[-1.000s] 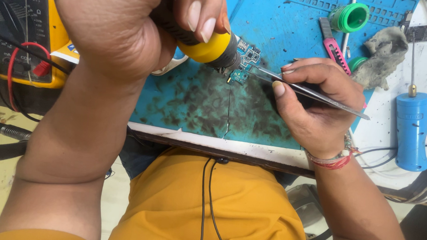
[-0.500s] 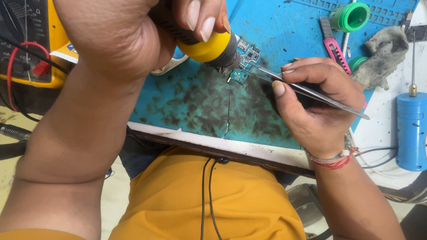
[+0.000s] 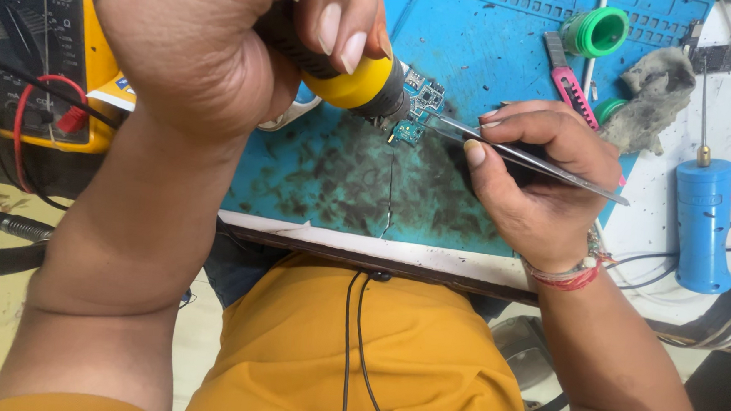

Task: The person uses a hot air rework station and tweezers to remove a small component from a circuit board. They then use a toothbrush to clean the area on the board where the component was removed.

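A yellow-collared soldering iron [image 3: 359,84] is gripped in the left hand [image 3: 215,47], its tip seemingly on the small circuit board [image 3: 416,112] lying on the blue mat [image 3: 490,54]. Tweezers [image 3: 518,155] are pinched closed-fingered by the right hand [image 3: 542,181]. The board is best pinned steady while the tip is touched only briefly.

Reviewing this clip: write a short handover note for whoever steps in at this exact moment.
Left hand: fist closed around the yellow-collared soldering tool, tip down at the small circuit board.
Right hand: pinching metal tweezers, points at the board's edge.
Board lies on the blue work mat, which is stained dark near it.
Done: both tools set on the board.
Left: the joint itself is hidden, so check it before lifting either tool.
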